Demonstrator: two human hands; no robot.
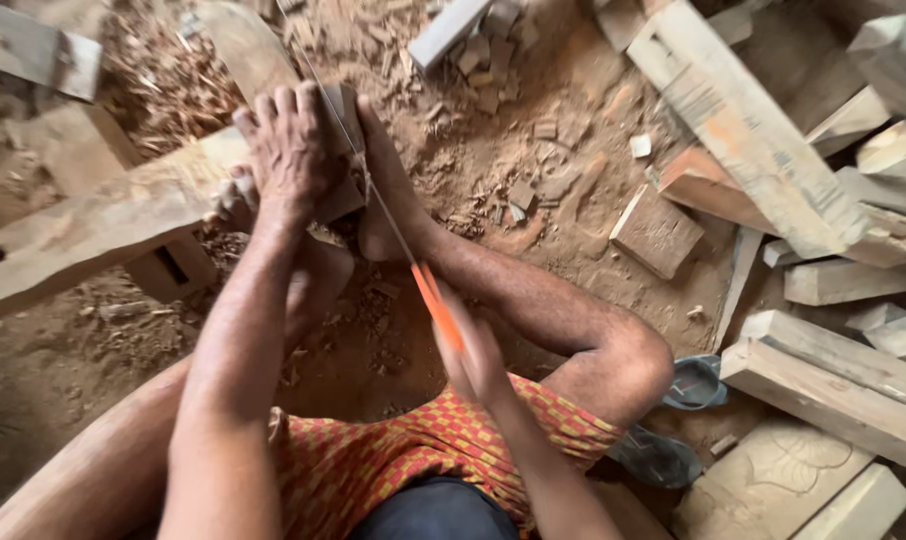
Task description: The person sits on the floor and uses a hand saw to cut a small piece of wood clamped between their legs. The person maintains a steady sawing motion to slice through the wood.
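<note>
My left hand (291,150) presses down on a small wooden block (338,150) that rests on the end of a long wooden beam (93,225). My right foot (388,185) braces against the block's right side. My right hand (473,350), blurred by motion, grips the orange handle of a handsaw (435,300). Its thin blade (358,150) runs up across the block beside my left fingers.
Sawdust and wood chips cover the dirt floor. Small offcuts (493,60) lie at the top centre. Planks and thick timber blocks (753,140) are stacked on the right, with a carved panel (773,480) at lower right and a sandal (695,382) by my knee.
</note>
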